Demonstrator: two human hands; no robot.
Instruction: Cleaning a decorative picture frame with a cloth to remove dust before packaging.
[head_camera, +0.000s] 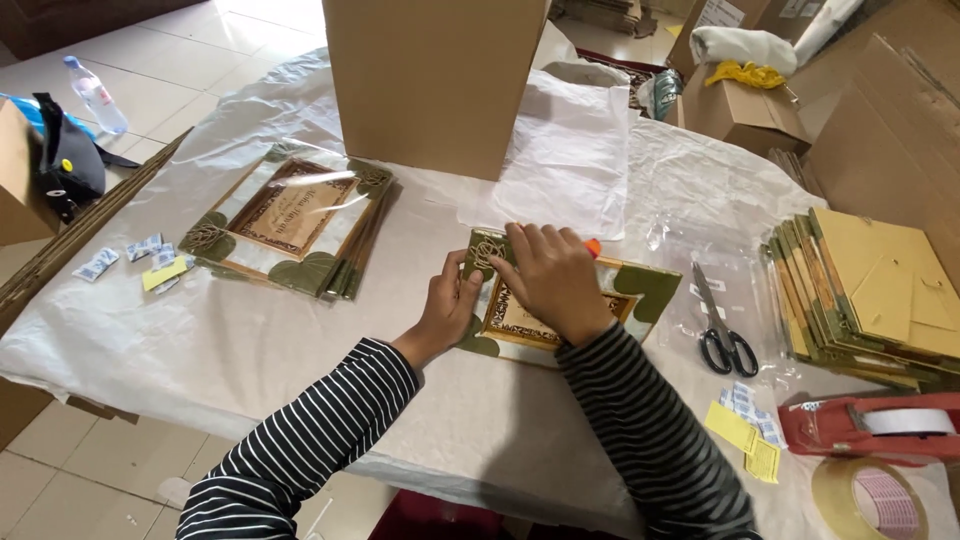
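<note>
Green-cornered rectangular picture frame (610, 300) with a gold inner border lies flat on the paper-covered table (250, 340), and I use it as my landmark. Nearer to me than the frame, at its right, I see a roll of tan tape (868, 497), a red tape dispenser (870, 425), and small yellow paper slips (745, 440) beside blue-white sachets (752, 407). My left hand (448, 308) grips the frame's left edge, fingers curled closed on it. My right hand (555, 278) lies flat on the frame's top left part, fingers spread narrowly, with an orange tip (593, 247) showing past them; I cannot tell what it belongs to. Black-handled scissors (722, 325) rest just right of the frame, and further right stands a stack of tan-backed frames (880, 295). Left of the frame lies another stack of green-cornered frames (290, 218), with more sachets and a yellow slip (165, 273) beyond. Behind the frame stands a tall plain brown cardboard box (430, 80).
</note>
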